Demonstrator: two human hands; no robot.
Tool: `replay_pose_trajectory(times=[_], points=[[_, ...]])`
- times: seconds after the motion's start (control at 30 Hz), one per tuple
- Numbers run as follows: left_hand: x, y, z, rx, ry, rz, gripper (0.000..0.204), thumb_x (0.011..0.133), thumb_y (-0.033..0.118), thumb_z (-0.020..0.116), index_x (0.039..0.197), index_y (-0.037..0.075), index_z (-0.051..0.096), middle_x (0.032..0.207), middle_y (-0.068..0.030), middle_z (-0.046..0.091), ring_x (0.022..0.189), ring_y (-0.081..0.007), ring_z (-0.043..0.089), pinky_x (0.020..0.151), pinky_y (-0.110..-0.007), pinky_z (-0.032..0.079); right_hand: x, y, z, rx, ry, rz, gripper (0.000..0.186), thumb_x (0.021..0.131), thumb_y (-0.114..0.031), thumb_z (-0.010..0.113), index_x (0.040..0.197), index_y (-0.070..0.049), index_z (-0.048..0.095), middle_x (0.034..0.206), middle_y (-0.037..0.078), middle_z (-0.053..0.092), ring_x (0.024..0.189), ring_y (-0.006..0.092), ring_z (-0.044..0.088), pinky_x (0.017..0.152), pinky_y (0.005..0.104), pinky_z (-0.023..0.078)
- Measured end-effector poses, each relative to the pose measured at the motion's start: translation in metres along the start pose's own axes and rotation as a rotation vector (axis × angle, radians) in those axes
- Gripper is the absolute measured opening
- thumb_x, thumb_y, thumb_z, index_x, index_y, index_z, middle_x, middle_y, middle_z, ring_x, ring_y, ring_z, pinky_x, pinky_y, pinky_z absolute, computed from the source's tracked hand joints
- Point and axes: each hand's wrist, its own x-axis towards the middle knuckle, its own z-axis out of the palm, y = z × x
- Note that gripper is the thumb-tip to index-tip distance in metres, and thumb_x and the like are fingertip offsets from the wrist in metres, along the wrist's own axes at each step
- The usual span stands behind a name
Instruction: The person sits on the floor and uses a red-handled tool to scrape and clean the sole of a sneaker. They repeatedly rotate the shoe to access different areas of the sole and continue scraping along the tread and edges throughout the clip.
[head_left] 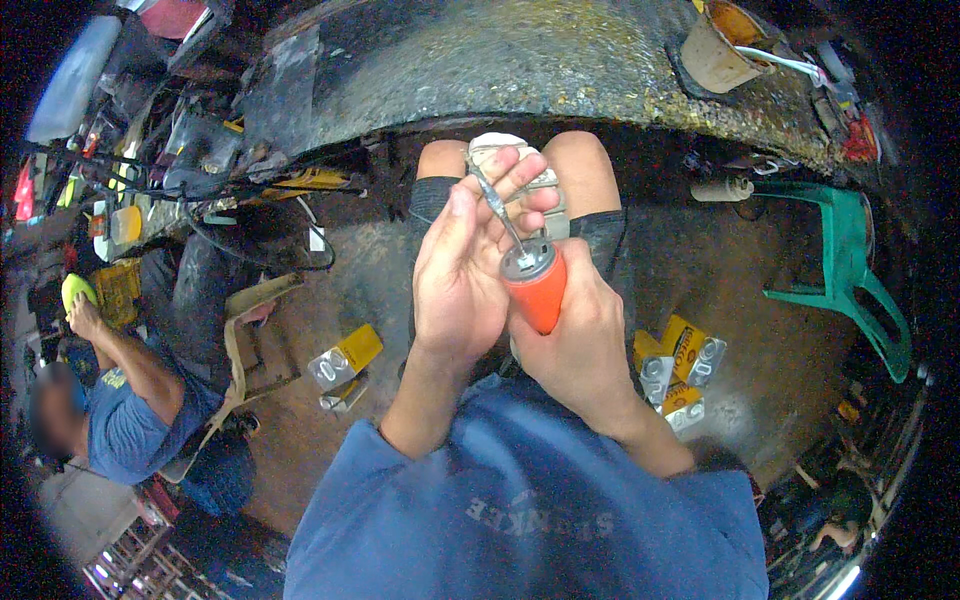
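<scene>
My right hand (575, 325) is wrapped round an orange tapered piece (538, 300) with a dark round end; its exact kind is unclear. A thin metal rod (498, 210) slants from that dark end up toward the fingers of my left hand (465, 265). That hand is palm up, fingers apart and slightly bent, with the rod crossing in front of them; whether they touch it I cannot tell. Between my knees, just beyond the left fingertips, a white slotted object (497, 142) is partly hidden by the hand.
A long, worn bench top (480, 70) curves ahead, with a dirty bucket (722, 48) at its right. Yellow-and-silver boxes (348, 355) lie on the floor on both sides. A green plastic chair (835, 250) is at right. At left a seated person (145, 415) holds something yellow-green.
</scene>
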Motion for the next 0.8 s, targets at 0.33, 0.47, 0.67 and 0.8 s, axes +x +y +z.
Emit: replay_pose_trajectory(times=[0.33,0.47,0.67,0.8], points=[[-0.004,0.015,-0.019,-0.314,0.05,-0.082,0.031,0.122,0.034,0.052,0.128,0.007,0.067,0.098,-0.0126,0.071,0.085,-0.0211,0.063,0.081,-0.038,0.053,-0.008,-0.005,0.007,-0.054,-0.124,-0.024,0.048,0.09,-0.003,0.078,0.131,0.0,0.052,0.113,0.031,0.072,0.101,0.0571,0.074,0.085,0.0637,0.063],[-0.002,0.017,-0.019,-0.34,0.031,-0.111,0.032,0.122,0.039,0.053,0.126,0.011,0.068,0.087,-0.0086,0.068,0.078,-0.0212,0.061,0.076,-0.038,0.051,-0.01,-0.003,0.011,-0.057,-0.092,-0.045,0.055,0.087,-0.004,0.082,0.133,0.0,0.053,0.111,0.032,0.072,0.101,0.0574,0.074,0.085,0.0636,0.061],[0.006,0.025,-0.03,-0.29,-0.089,-0.046,0.031,0.122,0.041,0.051,0.13,0.02,0.073,0.118,0.0044,0.076,0.077,-0.0172,0.056,0.074,-0.037,0.047,-0.018,0.005,0.017,-0.068,-0.155,0.001,0.053,0.088,-0.005,0.081,0.132,0.0,0.053,0.112,0.03,0.071,0.103,0.0561,0.073,0.088,0.0628,0.061],[0.024,0.057,-0.036,0.007,0.328,0.397,0.025,0.119,0.033,0.055,0.113,0.013,0.069,0.113,-0.0041,0.07,0.099,-0.0264,0.067,0.097,-0.047,0.053,-0.023,0.013,0.015,-0.003,-0.2,-0.018,0.053,0.087,-0.009,0.086,0.13,0.0,0.057,0.112,0.03,0.073,0.104,0.055,0.074,0.087,0.0596,0.06]])
